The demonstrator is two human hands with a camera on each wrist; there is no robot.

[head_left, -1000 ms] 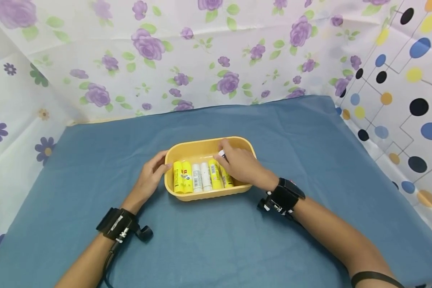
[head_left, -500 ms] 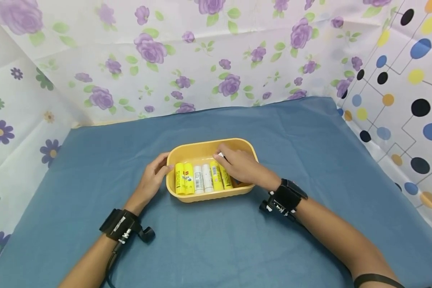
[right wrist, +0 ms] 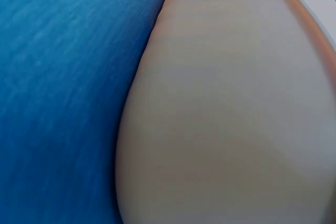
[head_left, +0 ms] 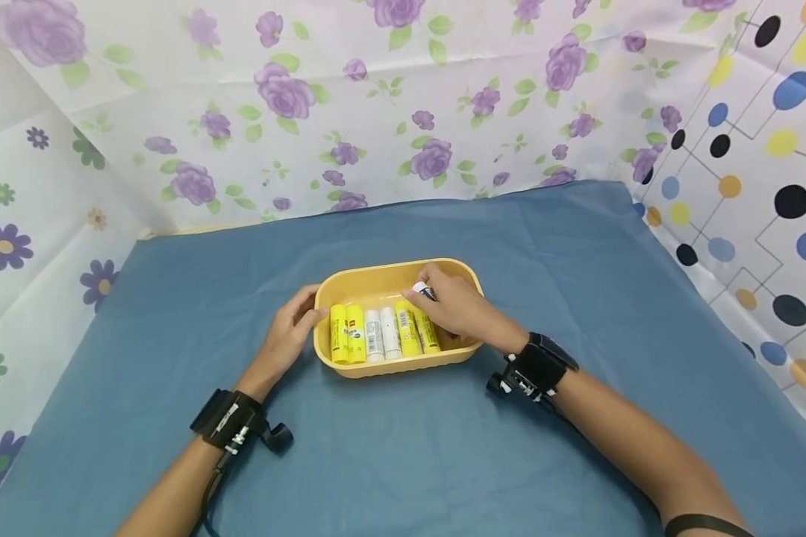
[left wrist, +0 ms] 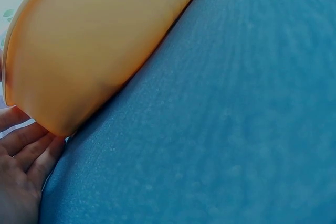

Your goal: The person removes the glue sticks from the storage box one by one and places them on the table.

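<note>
A yellow plastic basket [head_left: 369, 285] sits on the blue cloth. My left hand [head_left: 283, 339] holds its left end, thumb over the rim and fingers against the outside; the left wrist view shows those fingers [left wrist: 31, 148] at the basket wall. Inside lie yellow glue sticks [head_left: 339, 335] at the left, white ones [head_left: 390, 333] in the middle and more yellow ones [head_left: 408, 328] towards the right, side by side. My right hand [head_left: 463, 307] reaches into the right end and pinches a white-capped dark blue glue stick [head_left: 425, 289]. That hand hides much of the basket's right end.
Blue cloth [head_left: 389, 447] covers the table around the basket. A floral curtain [head_left: 369, 112] stands behind, with a flowered sheet [head_left: 40, 261] on the left and a dotted one [head_left: 745, 224] on the right. The basket wall [right wrist: 220, 98] fills most of the right wrist view.
More of the dark stick now shows between my right fingers, which have shifted slightly to the right. My left hand keeps its hold on the basket. The head view has shifted a little.
</note>
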